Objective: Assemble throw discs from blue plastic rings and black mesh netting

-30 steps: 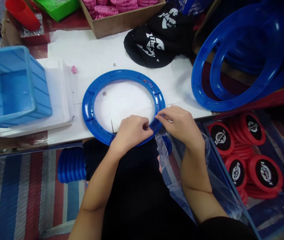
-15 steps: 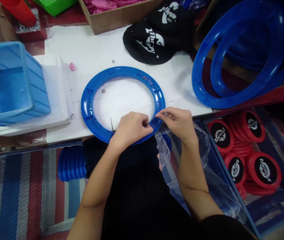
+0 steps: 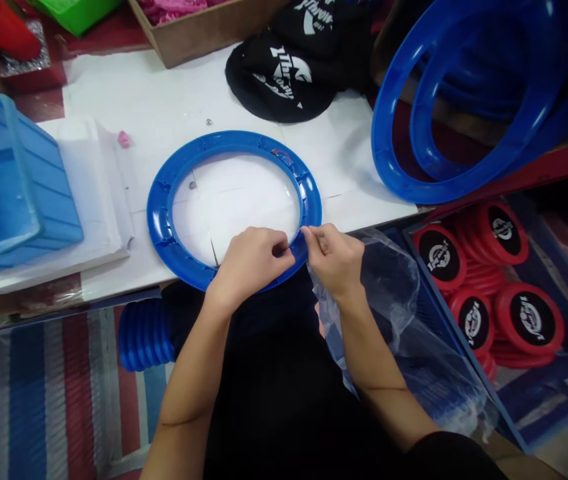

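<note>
A blue plastic ring (image 3: 164, 230) lies on the white table covering (image 3: 99, 87), its ribbed hollow side up, with small red wires on its upper right part. My left hand (image 3: 257, 257) rests over the ring's lower right edge, fingers curled and closed; whatever they hold is hidden. Just right of it, my right hand (image 3: 334, 257) pinches at the ring's right edge, thumb and forefinger together; anything between the fingertips is too small to name. Two small round metallic pieces lie near, one inside the ring (image 3: 193, 185), one above it (image 3: 209, 122).
A light-blue bin (image 3: 39, 180) stands left on white sheets. Black printed fabric (image 3: 284, 77) and a cardboard box (image 3: 199, 33) of pink pieces lie behind. Larger blue rings (image 3: 389, 133) lean at right. Clear plastic (image 3: 394, 280) hangs beside a crate of red discs (image 3: 531, 317).
The view has shifted slightly, moving the table items left. My right hand has turned and come closer to my left hand, its fingers more curled.
</note>
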`<action>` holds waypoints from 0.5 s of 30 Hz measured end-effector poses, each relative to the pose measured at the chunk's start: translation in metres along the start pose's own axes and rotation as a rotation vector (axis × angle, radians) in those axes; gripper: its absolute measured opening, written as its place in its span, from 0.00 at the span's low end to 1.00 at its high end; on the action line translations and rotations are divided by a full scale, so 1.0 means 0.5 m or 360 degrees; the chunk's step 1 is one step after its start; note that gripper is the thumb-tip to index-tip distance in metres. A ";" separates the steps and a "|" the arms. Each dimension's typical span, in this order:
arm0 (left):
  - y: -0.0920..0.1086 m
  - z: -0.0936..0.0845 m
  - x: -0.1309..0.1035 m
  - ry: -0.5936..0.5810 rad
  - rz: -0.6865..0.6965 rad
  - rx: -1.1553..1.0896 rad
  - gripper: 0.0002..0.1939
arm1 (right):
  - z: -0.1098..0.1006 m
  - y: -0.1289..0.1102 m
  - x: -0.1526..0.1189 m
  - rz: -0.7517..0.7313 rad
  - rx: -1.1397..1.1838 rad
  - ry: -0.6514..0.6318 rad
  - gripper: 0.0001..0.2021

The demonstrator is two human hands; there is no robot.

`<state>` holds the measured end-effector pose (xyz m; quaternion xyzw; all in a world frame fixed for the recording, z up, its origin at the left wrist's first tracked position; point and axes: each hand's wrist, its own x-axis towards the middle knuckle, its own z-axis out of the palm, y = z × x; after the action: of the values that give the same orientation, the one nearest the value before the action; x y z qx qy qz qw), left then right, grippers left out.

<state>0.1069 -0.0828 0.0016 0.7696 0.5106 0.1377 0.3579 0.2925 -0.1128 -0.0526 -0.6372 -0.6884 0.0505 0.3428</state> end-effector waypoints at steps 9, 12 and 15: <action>-0.006 0.000 0.000 -0.0015 0.0062 -0.0011 0.10 | 0.016 -0.044 -0.025 0.0246 0.0045 0.0094 0.18; -0.007 0.001 0.000 -0.0008 0.0070 -0.0017 0.10 | 0.011 -0.053 -0.024 0.0336 0.0051 0.0072 0.18; -0.008 0.001 -0.001 -0.0005 0.0069 -0.0019 0.11 | -0.010 -0.046 -0.011 0.0398 0.0153 -0.0087 0.17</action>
<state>0.1041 -0.0826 -0.0016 0.7785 0.4925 0.1472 0.3603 0.2755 -0.1238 -0.0391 -0.6993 -0.6094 0.1432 0.3451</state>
